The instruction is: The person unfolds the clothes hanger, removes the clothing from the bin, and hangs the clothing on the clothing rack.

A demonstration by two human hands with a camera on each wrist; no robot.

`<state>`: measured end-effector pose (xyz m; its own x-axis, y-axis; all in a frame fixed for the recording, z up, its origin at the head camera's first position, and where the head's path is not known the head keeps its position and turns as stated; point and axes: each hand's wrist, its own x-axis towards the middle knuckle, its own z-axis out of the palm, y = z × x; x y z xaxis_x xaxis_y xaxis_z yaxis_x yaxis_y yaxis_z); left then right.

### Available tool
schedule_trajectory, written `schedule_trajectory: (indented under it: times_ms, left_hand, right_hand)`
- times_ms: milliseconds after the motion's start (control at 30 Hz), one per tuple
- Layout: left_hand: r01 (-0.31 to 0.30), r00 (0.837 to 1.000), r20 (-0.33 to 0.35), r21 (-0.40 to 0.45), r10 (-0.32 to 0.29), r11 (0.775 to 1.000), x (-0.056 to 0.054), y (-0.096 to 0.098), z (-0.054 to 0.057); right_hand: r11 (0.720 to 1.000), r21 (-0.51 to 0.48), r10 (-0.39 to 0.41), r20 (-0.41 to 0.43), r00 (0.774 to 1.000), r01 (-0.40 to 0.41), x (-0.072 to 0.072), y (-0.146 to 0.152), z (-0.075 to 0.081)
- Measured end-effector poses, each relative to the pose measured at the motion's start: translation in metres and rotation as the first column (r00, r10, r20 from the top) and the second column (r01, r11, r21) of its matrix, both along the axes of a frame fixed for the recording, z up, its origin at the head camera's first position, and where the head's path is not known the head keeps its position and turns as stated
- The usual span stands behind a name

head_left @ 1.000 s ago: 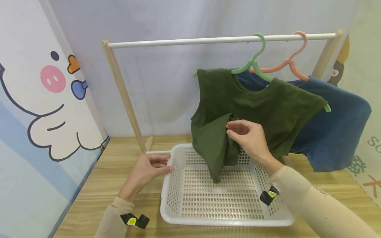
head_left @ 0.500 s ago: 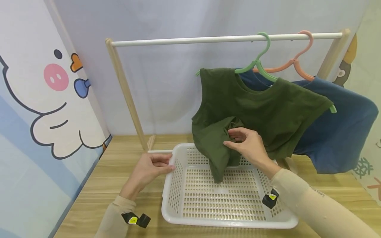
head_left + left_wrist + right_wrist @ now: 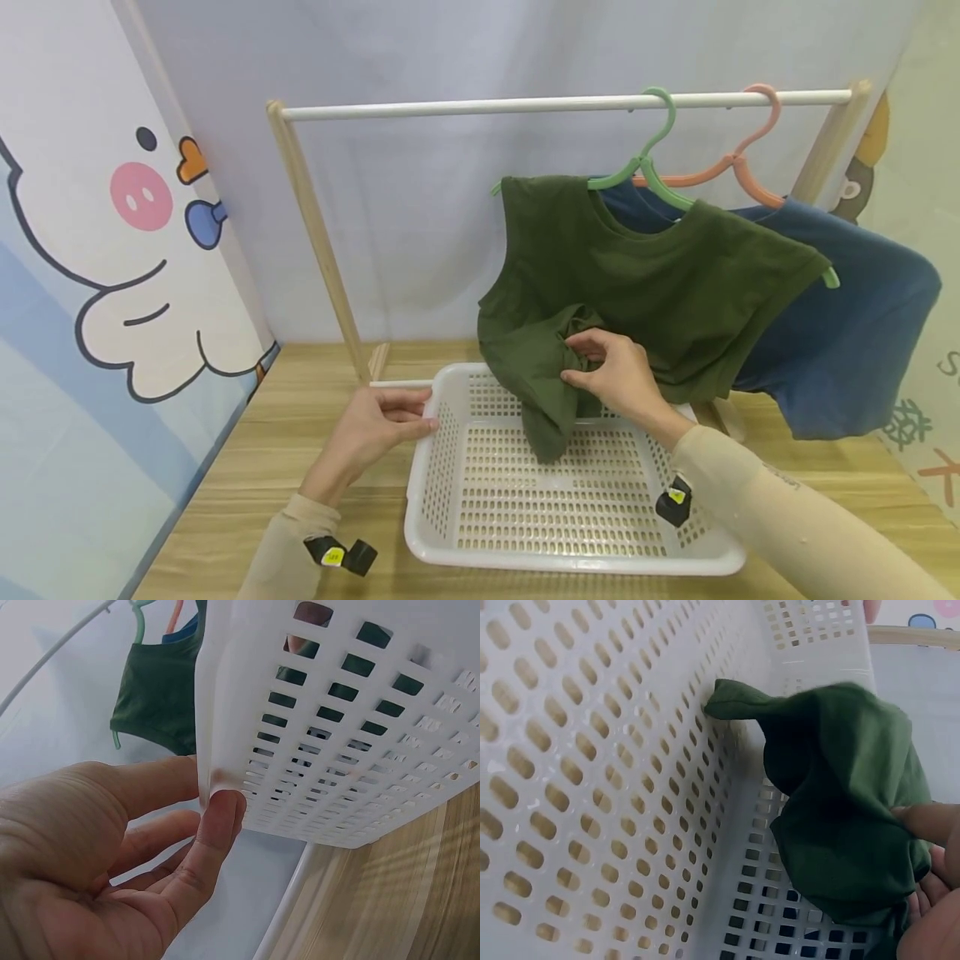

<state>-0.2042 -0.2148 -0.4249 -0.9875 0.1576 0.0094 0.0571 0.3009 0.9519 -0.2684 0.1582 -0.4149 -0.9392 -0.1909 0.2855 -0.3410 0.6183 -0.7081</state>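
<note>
With thumb and fingertips my left hand (image 3: 371, 429) grips the left rim of a white plastic basket (image 3: 577, 563); the left wrist view shows the pinch on its edge. My right hand (image 3: 618, 375) pinches a bunched green cloth (image 3: 528, 358) over the basket's back. In the right wrist view this cloth (image 3: 840, 802) dangles inside the basket, its lower tip near the perforated floor. Behind it a dark green sleeveless top (image 3: 637, 258) hangs on a green hanger (image 3: 622, 175). Whether the bunched cloth belongs to that top I cannot tell; the hand hides part of it.
A white rod (image 3: 465, 107) between wooden posts carries both hangers. To the right, behind the green top, a blue shirt (image 3: 840, 333) hangs from a peach hanger (image 3: 753, 183). Basket and rack stand on a wood-grain table (image 3: 247, 500), with a cartoon-printed wall at the left.
My right hand has moved down a little with the green cloth, which looks more crumpled around the fingers. My left hand keeps its grip on the basket rim.
</note>
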Motion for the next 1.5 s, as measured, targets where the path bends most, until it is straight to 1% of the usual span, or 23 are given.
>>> schedule_trajectory:
  times_ms: [133, 267, 500, 600, 700, 767, 1000, 1133, 1300, 1400, 1500]
  left_hand:
    - [0.005, 1.000, -0.009, 0.008, -0.005, 1.000, 0.001, 0.000, 0.001]
    - [0.004, 1.000, -0.006, 0.009, -0.004, 1.000, 0.001, 0.000, 0.001]
    - [0.008, 1.000, -0.008, 0.017, -0.008, 1.000, 0.001, 0.001, 0.001]
    - [0.012, 1.000, -0.007, 0.016, -0.012, 1.000, 0.001, 0.000, 0.001]
    - [0.013, 1.000, -0.006, 0.017, -0.013, 1.000, 0.001, 0.000, 0.001]
    - [0.013, 1.000, -0.006, 0.016, -0.012, 1.000, 0.002, 0.000, 0.001]
    - [0.015, 1.000, -0.013, 0.018, -0.015, 1.000, 0.001, 0.000, 0.000]
    - [0.014, 1.000, -0.010, 0.030, -0.014, 0.999, 0.001, -0.002, 0.000]
    - [0.015, 1.000, -0.010, 0.032, -0.015, 0.999, 0.001, -0.003, -0.001]
    - [0.012, 1.000, -0.009, 0.025, -0.012, 1.000, 0.001, -0.002, 0.000]
    - [0.012, 1.000, -0.010, 0.018, -0.012, 1.000, 0.002, -0.001, 0.001]
  right_hand:
    - [1.000, 0.023, -0.002, -0.030, 1.000, 0.002, -0.001, -0.003, 0.000]
    - [1.000, 0.025, -0.006, -0.041, 0.999, 0.007, -0.001, -0.004, 0.000]
    - [1.000, 0.006, -0.027, -0.069, 0.997, 0.028, 0.001, -0.005, 0.001]
    - [0.999, -0.015, -0.044, -0.057, 0.997, 0.043, 0.000, -0.007, 0.004]
    - [0.997, -0.045, -0.065, -0.047, 0.997, 0.063, -0.001, -0.007, 0.011]
    - [0.995, -0.069, -0.079, -0.051, 0.996, 0.076, -0.001, -0.006, 0.019]
    - [0.985, -0.152, -0.105, -0.113, 0.988, 0.087, -0.011, -0.002, 0.053]
    - [0.977, -0.193, -0.120, -0.146, 0.982, 0.091, -0.020, -0.005, 0.066]
    - [0.966, -0.243, -0.137, -0.181, 0.974, 0.091, -0.030, -0.009, 0.073]
    - [0.957, -0.271, -0.158, -0.194, 0.968, 0.102, -0.035, -0.012, 0.074]
    - [0.947, -0.293, -0.194, -0.200, 0.960, 0.130, -0.042, -0.015, 0.073]
